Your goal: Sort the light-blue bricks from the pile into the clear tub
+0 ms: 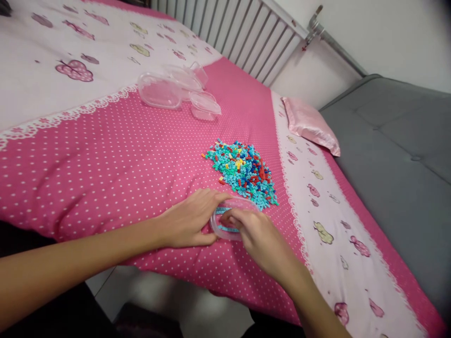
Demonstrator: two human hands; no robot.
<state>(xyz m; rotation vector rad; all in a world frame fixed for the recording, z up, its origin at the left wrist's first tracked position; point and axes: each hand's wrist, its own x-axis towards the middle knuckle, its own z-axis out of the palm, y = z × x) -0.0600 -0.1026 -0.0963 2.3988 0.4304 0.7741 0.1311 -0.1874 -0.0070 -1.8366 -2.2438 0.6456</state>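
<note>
If the left hand [192,218], fingers gripping the tub [225,234] near the edge of the bed [105,155], slips while the right hand [259,230] presses inside, its fingers' hold indiscernible, blue bricks [229,229] may spill.

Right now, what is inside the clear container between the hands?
Light-blue pieces show inside the clear container, some toward its far side and some toward its near side. The right hand reaches in over the middle; whatever lies beneath its fingers is covered.
</note>
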